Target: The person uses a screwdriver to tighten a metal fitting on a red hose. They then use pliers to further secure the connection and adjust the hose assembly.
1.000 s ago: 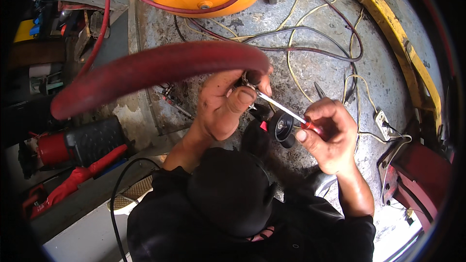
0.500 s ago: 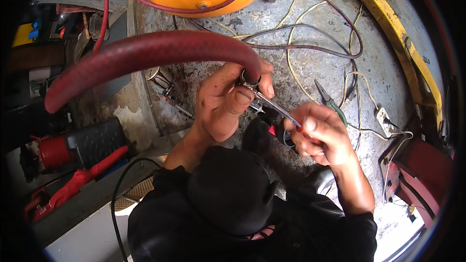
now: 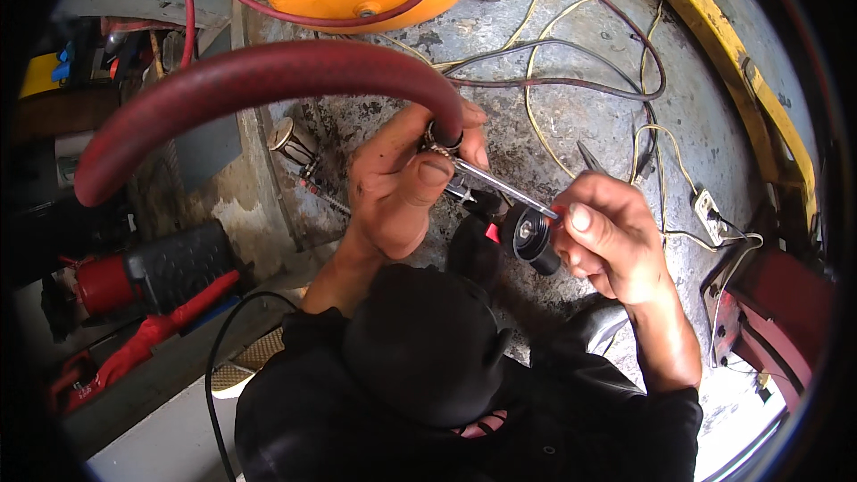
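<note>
- Step in hand: a screwdriver [image 3: 504, 186] is apparently being applied to a metal hose clamp [image 3: 439, 150] at the near end of a thick red hose [image 3: 268, 71]; whether its tip is seated cannot be told.
- Next move: turning would call for the shaft kept in line with the screw and the hose braced against twist.
- Left hand [image 3: 393, 187]: curled around the hose end, thumb beside the clamp; the hose arches leftward beyond it.
- Right hand [image 3: 616, 236]: fingers folded around the screwdriver's handle, thumb uppermost; the shaft slants toward the left hand.
- Black round part [image 3: 531, 236]: just left of the right hand, below the shaft.
</note>
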A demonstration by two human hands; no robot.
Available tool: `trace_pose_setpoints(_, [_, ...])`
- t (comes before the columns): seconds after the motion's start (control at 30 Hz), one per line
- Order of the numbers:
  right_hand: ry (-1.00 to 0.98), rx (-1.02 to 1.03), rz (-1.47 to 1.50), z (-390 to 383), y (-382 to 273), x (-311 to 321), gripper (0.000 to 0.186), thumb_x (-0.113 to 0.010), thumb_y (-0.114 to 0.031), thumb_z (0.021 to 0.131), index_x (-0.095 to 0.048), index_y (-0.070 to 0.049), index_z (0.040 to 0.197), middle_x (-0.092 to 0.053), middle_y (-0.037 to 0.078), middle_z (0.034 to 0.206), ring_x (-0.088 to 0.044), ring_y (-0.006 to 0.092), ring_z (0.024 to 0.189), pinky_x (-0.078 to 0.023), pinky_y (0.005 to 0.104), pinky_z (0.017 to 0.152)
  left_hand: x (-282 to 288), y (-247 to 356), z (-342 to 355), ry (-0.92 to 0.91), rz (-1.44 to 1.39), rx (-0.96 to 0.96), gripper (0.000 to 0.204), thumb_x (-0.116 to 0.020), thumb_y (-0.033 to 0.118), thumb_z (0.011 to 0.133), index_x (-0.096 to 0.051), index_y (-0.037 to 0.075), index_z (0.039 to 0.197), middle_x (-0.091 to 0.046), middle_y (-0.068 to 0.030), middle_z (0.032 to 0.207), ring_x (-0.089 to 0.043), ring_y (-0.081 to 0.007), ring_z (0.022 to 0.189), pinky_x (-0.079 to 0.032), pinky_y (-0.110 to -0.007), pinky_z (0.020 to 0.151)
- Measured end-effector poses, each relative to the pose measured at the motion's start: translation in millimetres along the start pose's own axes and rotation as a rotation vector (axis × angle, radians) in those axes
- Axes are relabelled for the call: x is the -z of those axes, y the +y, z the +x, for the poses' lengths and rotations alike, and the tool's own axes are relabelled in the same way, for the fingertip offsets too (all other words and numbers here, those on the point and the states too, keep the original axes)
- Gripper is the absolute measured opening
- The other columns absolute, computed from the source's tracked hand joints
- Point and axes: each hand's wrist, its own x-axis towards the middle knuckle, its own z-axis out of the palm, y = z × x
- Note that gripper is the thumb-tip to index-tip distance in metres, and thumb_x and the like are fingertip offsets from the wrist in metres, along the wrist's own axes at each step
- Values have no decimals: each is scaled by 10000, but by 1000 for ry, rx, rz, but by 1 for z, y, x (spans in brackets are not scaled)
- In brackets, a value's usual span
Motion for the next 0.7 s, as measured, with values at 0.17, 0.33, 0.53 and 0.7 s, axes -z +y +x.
trace_pose_setpoints(0.17, [-37,141,35,4,16,5,179,-697,-122,884,-581,-9,961,-586,47,725,-541,85,607,-424,249,495,0,-1,2,-32,-30,-1,509,-527,395,972,-488,-61,1195,-520,-114,929,-509,-193,840,-420,-349,755])
trace_pose_setpoints(0.33, [306,1046,-1110,8,21,-1,271,-781,-143,788,-611,-7,949,-630,114,787,-577,176,608,-460,291,528,0,-2,-1,17,37,14,517,-532,408,968,-492,-57,1193,-525,-111,920,-510,-192,843,-422,-359,764])
trace_pose_setpoints(0.53, [162,634,-867,-4,18,-4,320,-707,-253,882,-651,48,977,-627,66,696,-598,178,588,-479,287,544,-8,-2,1,18,5,-45,508,-536,400,968,-492,-57,1186,-527,-113,908,-508,-194,836,-420,-365,773])
trace_pose_setpoints(0.7, [-131,-176,122,3,1,13,227,-765,-148,826,-641,-3,951,-506,-15,642,-422,50,549,-332,213,484,-6,-1,-1,-39,-43,10,514,-541,405,964,-495,-57,1185,-529,-112,897,-502,-189,820,-418,-360,762])
